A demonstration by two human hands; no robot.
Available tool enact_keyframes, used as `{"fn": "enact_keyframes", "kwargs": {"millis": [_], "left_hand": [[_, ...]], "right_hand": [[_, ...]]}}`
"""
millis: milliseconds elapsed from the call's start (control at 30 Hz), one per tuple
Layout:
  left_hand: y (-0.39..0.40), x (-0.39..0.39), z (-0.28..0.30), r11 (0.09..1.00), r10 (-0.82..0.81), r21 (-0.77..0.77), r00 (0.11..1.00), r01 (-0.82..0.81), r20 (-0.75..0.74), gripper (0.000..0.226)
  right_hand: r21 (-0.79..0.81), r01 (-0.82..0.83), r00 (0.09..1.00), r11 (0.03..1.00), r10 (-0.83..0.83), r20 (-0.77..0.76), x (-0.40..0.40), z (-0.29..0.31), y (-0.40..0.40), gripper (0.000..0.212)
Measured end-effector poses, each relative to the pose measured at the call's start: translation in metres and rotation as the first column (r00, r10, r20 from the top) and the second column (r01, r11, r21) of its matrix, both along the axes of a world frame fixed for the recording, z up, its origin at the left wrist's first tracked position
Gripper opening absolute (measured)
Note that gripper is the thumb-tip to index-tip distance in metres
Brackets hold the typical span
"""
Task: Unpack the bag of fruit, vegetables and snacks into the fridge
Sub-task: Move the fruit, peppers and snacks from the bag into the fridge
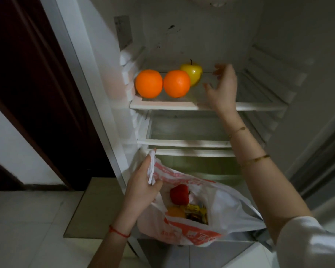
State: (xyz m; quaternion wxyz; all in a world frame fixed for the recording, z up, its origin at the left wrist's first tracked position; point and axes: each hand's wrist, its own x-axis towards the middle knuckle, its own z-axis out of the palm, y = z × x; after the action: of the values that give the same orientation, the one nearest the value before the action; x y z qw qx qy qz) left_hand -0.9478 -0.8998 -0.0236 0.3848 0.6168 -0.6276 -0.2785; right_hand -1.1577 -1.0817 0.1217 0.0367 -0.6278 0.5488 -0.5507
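Observation:
The fridge stands open before me. On its upper glass shelf (259,107) sit two oranges, one at the left (149,83) and one beside it (176,83), with a yellow apple (193,73) behind them. My right hand (221,88) hovers over that shelf just right of the apple, fingers spread and holding nothing. Lower down, my left hand (141,187) grips a handle of the white and red plastic bag (230,207). Inside the bag I see a red pepper-like fruit (179,194), an orange fruit (175,211) and yellow snack packets (196,212).
Below the top shelf are a second glass shelf (182,142) and a drawer lid (191,152). The fridge's left wall (108,74) and its frame run diagonally. A dark wooden door (37,84) stands to the left over a pale tiled floor (27,219).

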Motion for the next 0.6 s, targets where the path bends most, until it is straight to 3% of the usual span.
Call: {"fn": "enact_keyframes", "kwargs": {"millis": [67,167,333,467,600], "left_hand": [[0.006,0.001,0.0,1.0,-0.006,0.006,1.0,0.006,-0.014,0.087],[0.014,0.001,-0.001,1.0,-0.003,0.003,1.0,0.003,-0.021,0.085],[0.034,0.0,0.001,1.0,0.029,-0.01,1.0,-0.029,0.001,0.079],[0.047,0.0,0.0,1.0,0.012,0.007,1.0,-0.012,-0.005,0.085],[0.058,0.003,-0.004,0.999,0.034,0.021,0.999,-0.034,0.002,0.086]], "right_hand": [[-0.155,-0.047,0.999,0.987,0.049,0.007,0.001,-0.017,0.03,0.023],[-0.112,-0.235,0.971,0.966,0.237,0.007,0.006,-0.051,0.08,0.002],[0.325,-0.481,0.841,0.814,0.533,-0.091,0.013,-0.144,0.135,0.01],[0.741,-0.351,0.715,0.572,0.675,-0.182,0.017,-0.224,0.141,0.02],[0.882,-0.235,0.656,0.409,0.736,-0.166,0.031,-0.26,0.15,0.04]]}}
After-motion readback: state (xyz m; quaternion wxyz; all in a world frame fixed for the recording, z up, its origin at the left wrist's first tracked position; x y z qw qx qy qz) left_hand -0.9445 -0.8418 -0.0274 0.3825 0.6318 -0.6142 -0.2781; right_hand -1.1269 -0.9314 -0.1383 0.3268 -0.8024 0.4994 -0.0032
